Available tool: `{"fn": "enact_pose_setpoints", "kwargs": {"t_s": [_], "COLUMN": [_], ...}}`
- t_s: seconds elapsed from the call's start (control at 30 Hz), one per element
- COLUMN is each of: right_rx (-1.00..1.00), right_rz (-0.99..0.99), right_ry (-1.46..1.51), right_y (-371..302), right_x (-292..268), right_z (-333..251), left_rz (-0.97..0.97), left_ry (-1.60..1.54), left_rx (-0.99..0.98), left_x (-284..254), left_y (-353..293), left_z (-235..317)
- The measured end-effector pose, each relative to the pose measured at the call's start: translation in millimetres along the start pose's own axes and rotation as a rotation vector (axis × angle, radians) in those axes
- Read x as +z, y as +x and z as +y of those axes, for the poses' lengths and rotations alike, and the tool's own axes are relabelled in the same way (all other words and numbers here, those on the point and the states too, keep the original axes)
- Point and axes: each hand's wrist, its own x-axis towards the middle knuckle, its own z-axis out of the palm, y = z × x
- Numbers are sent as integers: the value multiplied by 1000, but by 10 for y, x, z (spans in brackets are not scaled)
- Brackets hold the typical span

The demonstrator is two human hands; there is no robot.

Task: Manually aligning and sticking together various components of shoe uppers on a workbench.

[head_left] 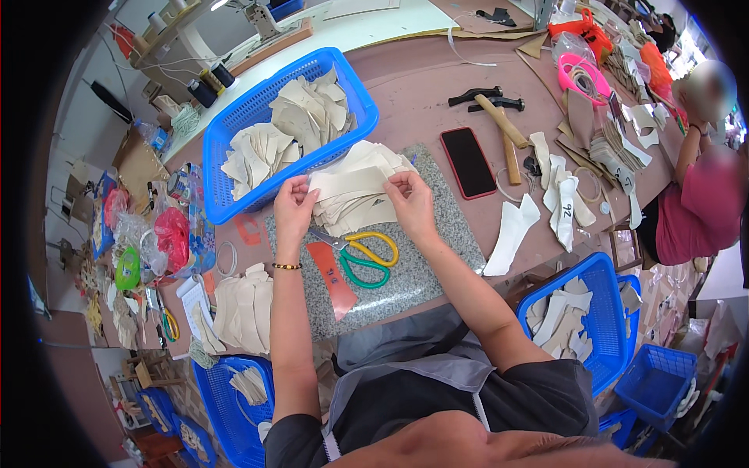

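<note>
My left hand (294, 212) and my right hand (412, 204) each pinch one end of a cream leather piece (349, 182), stretched between them. Beneath it, a loose heap of similar cream pieces (347, 218) rests on a speckled grey stone slab (437, 273). Scissors (367, 253) with one yellow and one green handle loop lie just nearer than the heap, blades toward my left wrist. An orange-red cut piece (331, 282) lies beside them on the slab.
A blue basket (367, 109) of cut pieces stands beyond my hands. Rightward are a phone (467, 163), hammers (507, 140) and white pieces (512, 234). More pieces (243, 310) lie left of my forearm. Another blue basket (616, 324) stands lower right; a person (702, 195) sits at far right.
</note>
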Motion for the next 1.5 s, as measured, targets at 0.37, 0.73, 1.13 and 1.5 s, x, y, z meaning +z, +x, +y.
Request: {"fn": "enact_pose_setpoints", "kwargs": {"t_s": [0.37, 0.73, 1.13, 1.5], "right_rx": [-645, -260, -236, -448], "right_rz": [-39, -77, -69, 6], "right_ry": [-292, -346, -297, -556], "right_y": [-384, -391, -306, -420], "right_x": [-271, -295, -257, -561], "right_z": [-49, 12, 189, -57], "left_rz": [-13, -201, -100, 48], "left_ry": [308, 624, 378, 301], "left_rx": [352, 533, 542, 196], "left_x": [47, 390, 216, -1032], "left_y": [41, 131, 24, -949], "left_z": [410, 527, 652, 477]}}
